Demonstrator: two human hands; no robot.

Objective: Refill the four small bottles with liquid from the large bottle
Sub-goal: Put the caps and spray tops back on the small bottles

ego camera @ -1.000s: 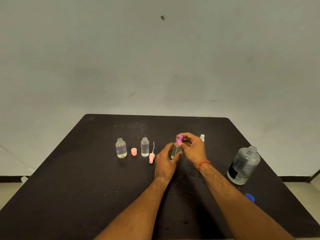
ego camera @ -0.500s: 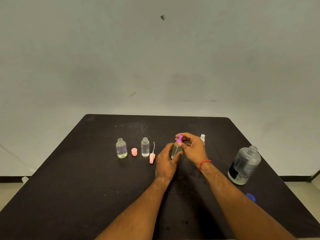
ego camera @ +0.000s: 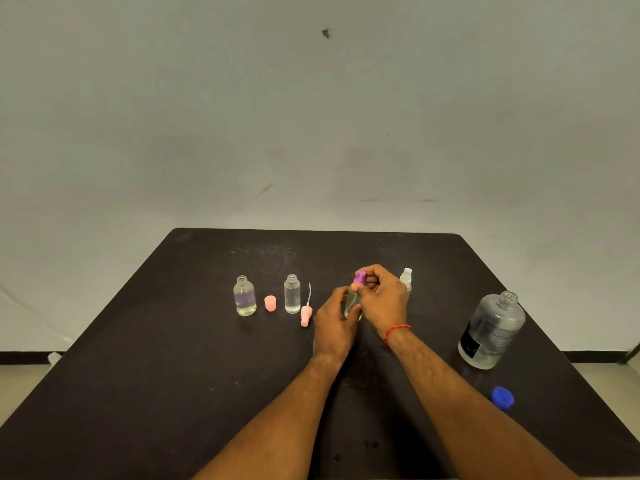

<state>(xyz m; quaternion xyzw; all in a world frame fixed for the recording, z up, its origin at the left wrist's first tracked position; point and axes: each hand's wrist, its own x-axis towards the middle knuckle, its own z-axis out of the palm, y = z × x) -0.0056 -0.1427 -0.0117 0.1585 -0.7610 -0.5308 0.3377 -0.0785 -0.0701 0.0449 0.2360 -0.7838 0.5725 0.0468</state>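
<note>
Right hand (ego camera: 382, 299): centre of frame, fingers curled, thumb and fingertips pinching the purple cap (ego camera: 360, 277) on top of the held bottle (ego camera: 351, 301).
Left hand (ego camera: 334, 323): just below and left of the right, fingers wrapped round the body of the held bottle, which is upright and holds pale liquid.
Red thread (ego camera: 396, 329): round the right wrist.
White-topped bottle (ego camera: 406, 277): just right of the right hand, partly hidden behind it.
Pink sprayer (ego camera: 305, 315): lying left of the left hand, with its thin tube pointing up-frame.
Narrow open bottle (ego camera: 292, 298): upright, just left of the sprayer, uncapped, clear liquid inside.
Pink cap (ego camera: 270, 303): between the two open bottles.
Round-shouldered open bottle (ego camera: 245, 296): leftmost in the row, uncapped.
Large bottle (ego camera: 491, 330): right of frame, well apart from the hands, uncapped, dark label.
Blue cap (ego camera: 503, 397): lower right, near the large bottle.
Black table (ego camera: 138, 375): bears all of these.
</note>
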